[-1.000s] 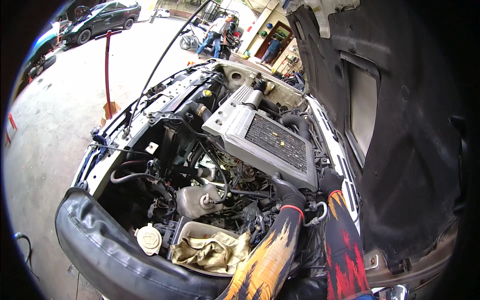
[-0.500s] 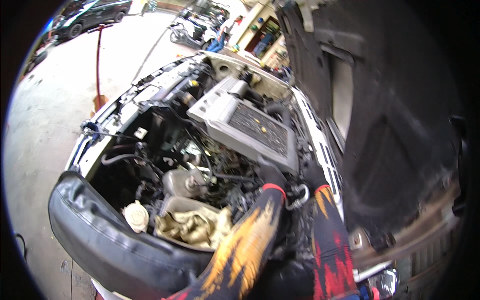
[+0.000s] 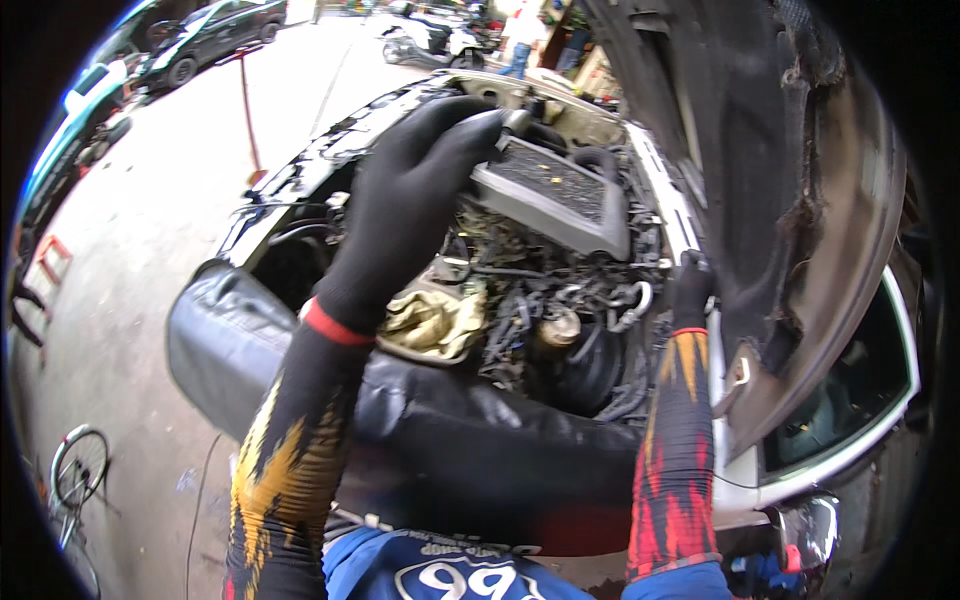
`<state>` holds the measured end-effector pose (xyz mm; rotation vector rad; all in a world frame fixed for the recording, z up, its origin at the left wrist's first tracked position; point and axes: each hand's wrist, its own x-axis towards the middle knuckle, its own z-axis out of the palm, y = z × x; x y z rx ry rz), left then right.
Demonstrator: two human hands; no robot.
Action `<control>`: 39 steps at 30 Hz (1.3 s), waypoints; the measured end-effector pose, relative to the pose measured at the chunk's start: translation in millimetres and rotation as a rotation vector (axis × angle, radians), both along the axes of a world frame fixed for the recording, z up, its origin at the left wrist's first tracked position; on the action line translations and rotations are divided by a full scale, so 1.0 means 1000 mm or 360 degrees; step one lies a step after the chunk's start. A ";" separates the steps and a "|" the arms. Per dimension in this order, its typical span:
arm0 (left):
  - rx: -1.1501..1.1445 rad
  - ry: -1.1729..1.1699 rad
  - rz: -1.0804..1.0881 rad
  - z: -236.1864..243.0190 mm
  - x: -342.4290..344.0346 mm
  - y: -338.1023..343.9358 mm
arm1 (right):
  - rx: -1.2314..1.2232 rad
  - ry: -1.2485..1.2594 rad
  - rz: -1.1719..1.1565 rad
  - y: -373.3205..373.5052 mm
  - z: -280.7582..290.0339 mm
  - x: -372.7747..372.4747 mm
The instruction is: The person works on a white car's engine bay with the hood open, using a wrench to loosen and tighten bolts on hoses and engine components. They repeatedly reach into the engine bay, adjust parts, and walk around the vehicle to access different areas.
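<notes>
My left hand [image 3: 415, 190], in a black glove, is raised over the open engine bay. Its fingers bend toward the thumb; a small greyish shape shows at their tips, too unclear to name. My right hand [image 3: 690, 290], gloved in black too, rests at the right rim of the bay, against the white body edge [image 3: 668, 205] beside the raised hood; its fingers are mostly hidden. Beyond the left hand lies a grey intercooler [image 3: 555, 200] on the engine. Below that hand a yellowish crumpled cloth [image 3: 445, 322] sits in a pale tray.
A black padded cover [image 3: 480, 440] drapes over the near fender. The dark hood [image 3: 740, 190] stands up on the right. A capped reservoir [image 3: 558, 332] sits among hoses. Parked vehicles, a scooter [image 3: 440, 38], a red stand [image 3: 248, 115], a bicycle wheel [image 3: 80, 465] and another person [image 3: 522, 40] are around.
My left hand has come up and left, out of the engine bay near the intercooler. My right hand has moved back to the bay's right rim, and the view has shifted.
</notes>
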<state>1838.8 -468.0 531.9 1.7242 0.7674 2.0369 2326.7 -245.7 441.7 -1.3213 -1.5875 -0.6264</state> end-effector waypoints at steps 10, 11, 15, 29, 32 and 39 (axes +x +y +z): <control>-0.1061 -0.0083 0.0952 -0.140 -0.098 -0.174 | -0.0826 -0.0156 -0.0557 0.045 -0.067 -0.016; -0.0815 0.0057 0.0922 -0.153 -0.095 -0.177 | -0.0814 -0.0221 -0.0626 0.051 -0.073 -0.015; -0.0744 0.0143 0.0737 -0.178 -0.083 -0.166 | -0.0838 -0.0020 -0.0714 0.053 -0.072 -0.022; -0.0720 0.0625 0.1171 -0.166 -0.057 -0.150 | -0.0494 0.0250 -0.0298 0.049 -0.003 -0.024; -0.0747 0.0568 0.1162 -0.166 -0.056 -0.150 | -0.0944 -0.1447 -0.0815 0.071 0.016 -0.030; -0.0781 0.0509 0.1173 -0.172 -0.057 -0.150 | -0.1301 -0.1056 -0.0522 0.113 0.023 -0.100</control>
